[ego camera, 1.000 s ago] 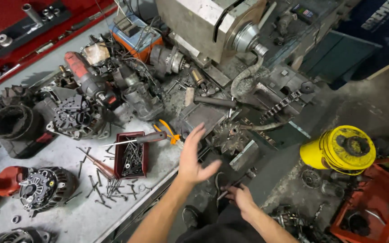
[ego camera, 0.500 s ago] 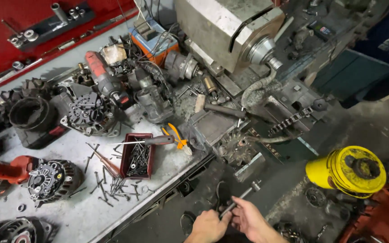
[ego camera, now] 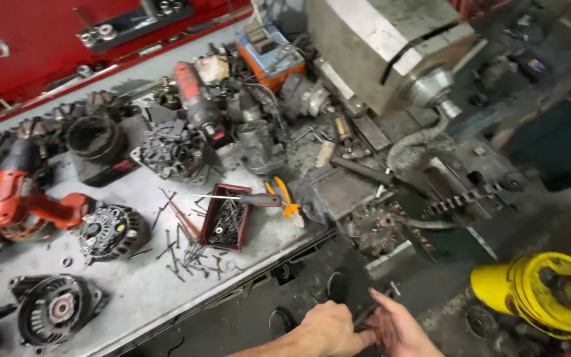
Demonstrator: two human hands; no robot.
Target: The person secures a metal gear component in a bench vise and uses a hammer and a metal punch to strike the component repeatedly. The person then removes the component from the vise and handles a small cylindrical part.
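Both of my hands are low in the head view, below the front edge of the workbench point(ego camera: 147, 291). My left hand point(ego camera: 328, 327) is closed in a fist around the lower end of a short dark metal bar point(ego camera: 373, 307). My right hand point(ego camera: 401, 329) is pressed against the left one, with its thumb lying along the bar's upper part. The bar's free end points up and to the right. Nearest on the bench is a dark red tray of screws point(ego camera: 216, 215), with loose screws point(ego camera: 190, 254) scattered beside it.
Orange-handled pliers point(ego camera: 284, 196) and a screwdriver point(ego camera: 246, 198) lie by the tray. Alternators point(ego camera: 110, 231) and a red power drill point(ego camera: 24, 198) sit to the left. A grey machine point(ego camera: 378, 46) stands behind, a drive chain point(ego camera: 464, 198) lies to the right, and a yellow canister point(ego camera: 550, 291) stands at the lower right.
A second ago my left hand was raised and open over the bench edge. It has dropped to join my right hand, and both now hold the dark bar.
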